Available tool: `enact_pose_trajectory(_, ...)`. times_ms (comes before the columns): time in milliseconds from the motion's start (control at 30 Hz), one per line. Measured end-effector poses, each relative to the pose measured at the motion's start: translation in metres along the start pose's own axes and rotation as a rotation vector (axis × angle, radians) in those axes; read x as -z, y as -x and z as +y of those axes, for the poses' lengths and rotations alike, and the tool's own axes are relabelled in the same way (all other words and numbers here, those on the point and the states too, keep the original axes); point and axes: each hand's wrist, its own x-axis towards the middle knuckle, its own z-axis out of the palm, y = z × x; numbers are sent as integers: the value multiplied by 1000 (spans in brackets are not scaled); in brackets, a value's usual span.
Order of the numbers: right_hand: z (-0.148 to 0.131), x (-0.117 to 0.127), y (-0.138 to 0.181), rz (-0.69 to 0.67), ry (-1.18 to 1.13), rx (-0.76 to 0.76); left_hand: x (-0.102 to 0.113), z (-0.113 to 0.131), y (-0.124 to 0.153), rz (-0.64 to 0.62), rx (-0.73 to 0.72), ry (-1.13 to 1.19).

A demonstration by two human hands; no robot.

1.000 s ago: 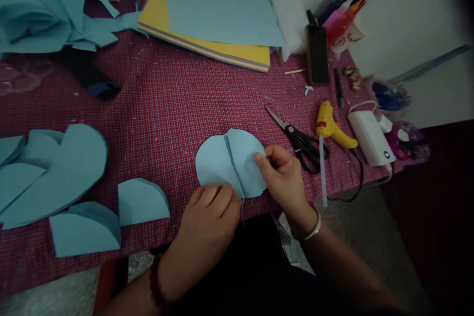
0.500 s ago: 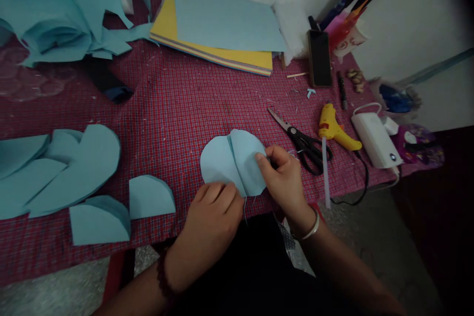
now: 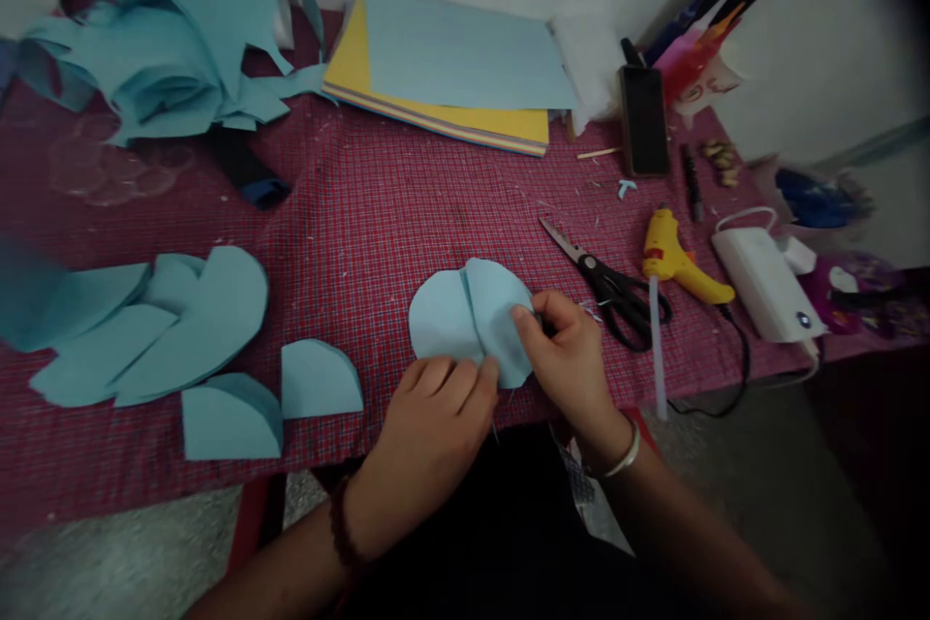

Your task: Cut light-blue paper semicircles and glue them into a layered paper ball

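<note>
In the head view, a rounded light-blue paper piece (image 3: 442,315) with a folded flap standing along its middle lies near the table's front edge. My right hand (image 3: 567,358) pinches its right edge between thumb and fingers. At its lower edge, my left hand (image 3: 436,426) has its fingers curled over the paper, the fingertips close to the crease; the thumb is hidden. A thin thread hangs just below the paper. Black-handled scissors (image 3: 610,295) lie to the right of my right hand, blades partly apart.
Folded blue quarter-circles (image 3: 320,380) and a heap of blue cutouts (image 3: 196,325) lie to the left. Behind are paper scraps (image 3: 174,68) and a stack of coloured sheets (image 3: 465,53). A yellow glue gun (image 3: 679,257), a white power box (image 3: 766,286) and a phone (image 3: 643,121) sit at right.
The camera view has swung slightly left, so everything appears further right. My left fingers have shifted a little right along the paper's lower edge, toward the crease. My right hand keeps its pinch.
</note>
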Motion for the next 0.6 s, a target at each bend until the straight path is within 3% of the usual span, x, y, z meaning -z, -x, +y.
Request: enact_pose_trajectory(600,11,2,-4,8,119,233,8,11,-6,-115,33,-189)
